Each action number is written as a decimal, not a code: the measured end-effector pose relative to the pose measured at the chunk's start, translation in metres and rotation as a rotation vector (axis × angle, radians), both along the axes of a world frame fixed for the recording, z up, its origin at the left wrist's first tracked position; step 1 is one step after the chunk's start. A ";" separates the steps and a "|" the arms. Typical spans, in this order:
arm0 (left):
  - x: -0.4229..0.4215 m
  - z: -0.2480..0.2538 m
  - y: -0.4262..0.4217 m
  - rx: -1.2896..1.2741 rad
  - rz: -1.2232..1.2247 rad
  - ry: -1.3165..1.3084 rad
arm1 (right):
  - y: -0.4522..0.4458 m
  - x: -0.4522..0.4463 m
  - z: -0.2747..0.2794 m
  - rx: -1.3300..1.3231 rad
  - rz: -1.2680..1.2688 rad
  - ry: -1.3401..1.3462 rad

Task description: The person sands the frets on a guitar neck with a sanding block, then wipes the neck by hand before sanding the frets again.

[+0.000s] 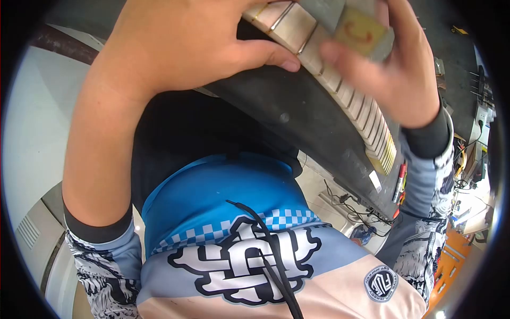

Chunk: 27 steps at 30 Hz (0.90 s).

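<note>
A pale guitar neck (348, 95) with metal frets runs diagonally over a dark worktop (276, 106). At its upper end my left hand (196, 42) grips it, the thumb pressed along its near edge; the fingertips are mostly cut off by the top of the picture. My right hand (393, 80), blurred by motion, is closed around a small block (362, 35) with a yellowish face and a red curved mark. The block is just over or against the frets; contact cannot be made out. A grey flat piece (321, 10) shows beside the block, partly out of view.
Markers (399, 183) and a small white label (375, 181) lie near the worktop's right end. Cables (345, 202) hang below it. Farther right are a power socket (482, 116) and an orange tool board (451, 260). A white cabinet (37, 122) stands at left.
</note>
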<state>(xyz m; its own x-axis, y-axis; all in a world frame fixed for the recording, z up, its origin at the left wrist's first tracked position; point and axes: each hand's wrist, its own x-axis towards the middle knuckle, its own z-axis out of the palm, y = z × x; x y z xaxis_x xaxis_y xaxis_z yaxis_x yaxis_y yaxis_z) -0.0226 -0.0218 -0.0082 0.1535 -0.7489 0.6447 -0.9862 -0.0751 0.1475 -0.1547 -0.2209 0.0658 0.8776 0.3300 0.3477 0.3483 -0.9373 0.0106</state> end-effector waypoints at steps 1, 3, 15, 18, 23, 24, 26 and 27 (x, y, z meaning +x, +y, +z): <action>0.000 0.001 0.000 0.003 0.000 -0.005 | -0.001 0.000 0.000 0.018 0.009 0.004; -0.003 0.001 0.001 -0.070 -0.033 0.018 | 0.007 -0.006 0.010 -0.018 0.036 0.048; -0.009 -0.002 -0.007 0.034 0.042 -0.015 | 0.002 -0.012 0.021 -0.018 -0.003 0.229; -0.011 0.000 -0.007 0.061 0.062 -0.033 | -0.015 0.000 0.007 0.044 0.095 0.116; -0.010 0.000 -0.006 0.036 0.067 -0.039 | 0.009 -0.009 0.019 -0.113 0.020 0.134; -0.010 0.000 -0.006 0.029 0.065 -0.056 | 0.009 -0.010 0.020 -0.110 -0.015 0.150; -0.011 -0.002 -0.006 0.009 0.065 -0.101 | 0.014 -0.008 0.020 -0.107 -0.197 0.128; -0.011 -0.001 -0.006 -0.002 0.052 -0.081 | 0.006 -0.007 0.019 -0.084 -0.174 0.107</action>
